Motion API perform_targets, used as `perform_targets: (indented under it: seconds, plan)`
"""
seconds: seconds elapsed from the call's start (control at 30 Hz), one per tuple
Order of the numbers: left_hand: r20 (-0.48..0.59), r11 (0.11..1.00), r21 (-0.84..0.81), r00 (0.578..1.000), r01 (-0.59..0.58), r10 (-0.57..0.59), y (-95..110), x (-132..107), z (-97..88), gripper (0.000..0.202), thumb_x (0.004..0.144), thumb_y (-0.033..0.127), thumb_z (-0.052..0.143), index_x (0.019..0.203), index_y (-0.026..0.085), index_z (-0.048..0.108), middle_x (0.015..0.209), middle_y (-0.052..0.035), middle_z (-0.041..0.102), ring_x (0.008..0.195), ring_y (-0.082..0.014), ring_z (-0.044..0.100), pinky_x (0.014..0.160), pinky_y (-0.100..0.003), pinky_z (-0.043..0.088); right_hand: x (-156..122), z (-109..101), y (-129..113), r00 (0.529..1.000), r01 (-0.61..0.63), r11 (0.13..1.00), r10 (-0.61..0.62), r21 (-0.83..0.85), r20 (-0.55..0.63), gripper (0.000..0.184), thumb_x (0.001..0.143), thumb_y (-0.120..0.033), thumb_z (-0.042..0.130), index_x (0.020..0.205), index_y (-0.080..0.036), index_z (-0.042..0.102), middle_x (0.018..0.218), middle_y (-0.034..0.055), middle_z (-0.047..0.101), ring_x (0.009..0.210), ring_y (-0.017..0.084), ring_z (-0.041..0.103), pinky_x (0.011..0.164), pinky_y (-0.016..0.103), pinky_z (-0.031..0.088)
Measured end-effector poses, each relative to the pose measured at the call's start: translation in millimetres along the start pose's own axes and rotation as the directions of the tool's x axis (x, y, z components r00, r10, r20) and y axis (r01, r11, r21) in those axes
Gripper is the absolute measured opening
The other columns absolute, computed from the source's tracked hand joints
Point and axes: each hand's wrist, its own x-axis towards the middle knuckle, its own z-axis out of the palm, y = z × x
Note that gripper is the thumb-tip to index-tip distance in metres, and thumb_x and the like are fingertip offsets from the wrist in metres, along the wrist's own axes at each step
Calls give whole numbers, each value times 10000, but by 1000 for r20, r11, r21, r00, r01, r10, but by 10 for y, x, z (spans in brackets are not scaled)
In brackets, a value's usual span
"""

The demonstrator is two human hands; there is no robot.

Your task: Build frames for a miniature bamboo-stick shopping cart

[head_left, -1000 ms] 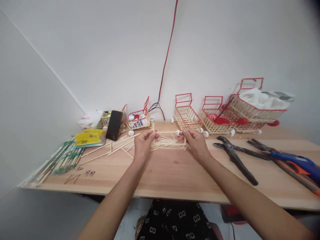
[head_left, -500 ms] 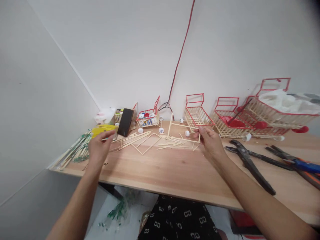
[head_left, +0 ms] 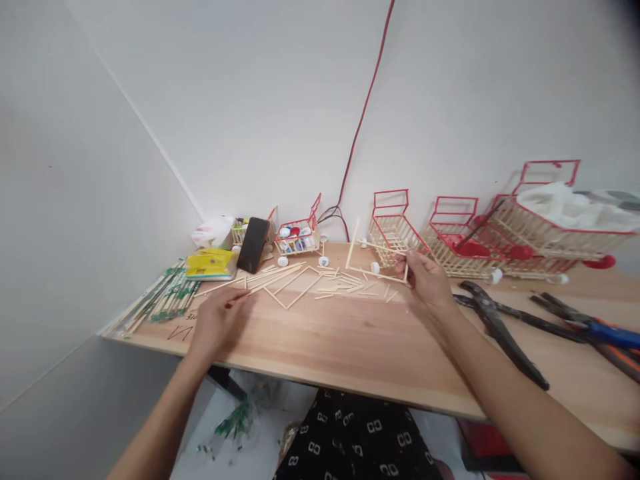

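In my right hand [head_left: 427, 283], the fingers pinch one corner of a small rectangular frame of thin wooden sticks [head_left: 373, 271], lifted above the table and tilted. One stick of it juts upward at its left end. My left hand [head_left: 216, 319] hovers low at the left, thumb and fingers closed together by the ends of loose sticks [head_left: 273, 277]; whether a stick is between them I cannot make out. Another joined stick outline [head_left: 287, 305] lies flat between my hands, with short cut sticks [head_left: 345, 283] scattered to its right.
Small stick carts with red trim [head_left: 393, 230] line the wall, some holding things. A phone [head_left: 253, 245] leans beside a yellow packet [head_left: 210, 265]. Bundled sticks [head_left: 173, 293] lie far left. Black pliers [head_left: 500, 330] and blue-handled pliers [head_left: 610, 331] rest at the right. A red cable [head_left: 367, 100] hangs down.
My left hand has moved right and down, from in front of the yellow packet to the loose sticks. My right hand has shifted slightly right with the stick frame.
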Motion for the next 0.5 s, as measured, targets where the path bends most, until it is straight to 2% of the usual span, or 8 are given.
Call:
perform_targets:
  seconds: [0.1, 0.17, 0.27, 0.37, 0.5]
  plan:
    - [105, 977, 110, 980, -182, 171, 224, 132, 243, 302, 880, 352, 473, 937, 188, 721, 951, -99, 712, 923, -240, 607, 861, -374, 446, -8, 22, -16, 1000, -6, 1000, 6, -22, 12, 490, 691, -674, 645, 659, -187, 608, 567, 15, 598, 427, 96, 435, 389, 227, 271]
    - [159, 947, 208, 964, -245, 214, 321, 234, 383, 280, 878, 310, 475, 921, 176, 717, 926, -115, 688, 909, -253, 579, 839, -382, 428, -17, 37, -35, 1000, -8, 999, 9, -39, 22, 497, 690, -683, 637, 654, -188, 601, 549, 16, 590, 430, 101, 437, 390, 229, 257]
    - [260, 882, 369, 944, -293, 204, 392, 374, 554, 251, 862, 251, 477, 827, 151, 704, 906, -154, 661, 893, -286, 552, 806, -400, 397, -26, 44, -54, 998, -14, 999, 16, -42, 53, 497, 689, -681, 638, 638, -189, 595, 543, 16, 592, 429, 100, 424, 399, 234, 252]
    - [333, 825, 458, 924, -331, 187, 406, 444, 656, 245, 843, 165, 450, 763, 136, 680, 869, -173, 653, 866, -296, 548, 780, -400, 371, -28, 38, -56, 993, -24, 999, 29, -44, 118, 504, 701, -678, 634, 622, -181, 597, 559, 16, 600, 428, 87, 399, 408, 231, 248]
    - [283, 823, 479, 941, -306, 185, 403, 395, 630, 225, 826, 121, 441, 777, 160, 657, 824, -153, 651, 820, -293, 537, 708, -386, 345, -48, 48, -50, 976, -72, 997, 79, -40, 205, 490, 708, -658, 643, 656, -171, 617, 582, 8, 596, 468, 87, 438, 427, 214, 265]
